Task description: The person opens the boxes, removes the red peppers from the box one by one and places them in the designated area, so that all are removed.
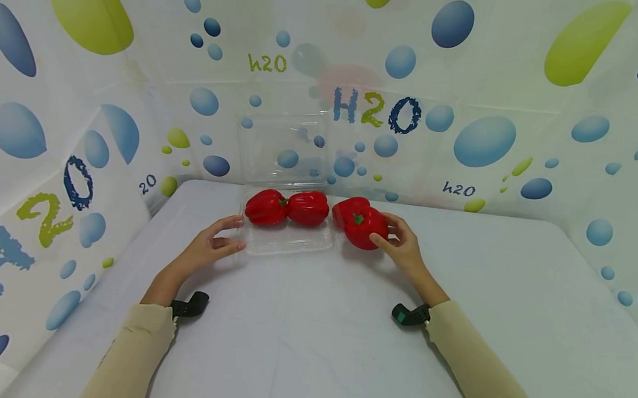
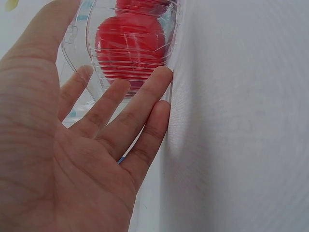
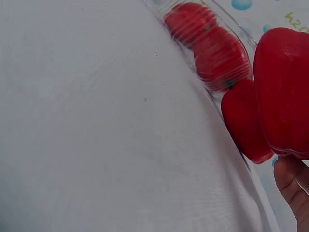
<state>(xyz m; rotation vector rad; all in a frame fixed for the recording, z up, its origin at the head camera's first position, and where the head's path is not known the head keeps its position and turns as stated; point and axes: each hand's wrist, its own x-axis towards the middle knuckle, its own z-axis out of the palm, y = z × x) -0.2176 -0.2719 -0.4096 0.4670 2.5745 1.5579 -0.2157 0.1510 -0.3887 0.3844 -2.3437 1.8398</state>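
Nearest, beige sleeves (image 1: 128, 356). Left hand (image 1: 201, 251): thumb and fingers spread wide, fingers extended at the left wall of a clear box (image 1: 289, 243), nothing gripped. Right hand (image 1: 405, 247): thumb and fingers holding a red pepper (image 1: 364, 235) right of the box. Just behind it, a second pepper (image 1: 342, 210); contact between these cannot be determined. Two peppers (image 1: 265, 209) (image 1: 309, 210) lie side by side in the box's far half. Beyond: raised lid (image 1: 274, 144), spotted sheet (image 1: 495, 72).
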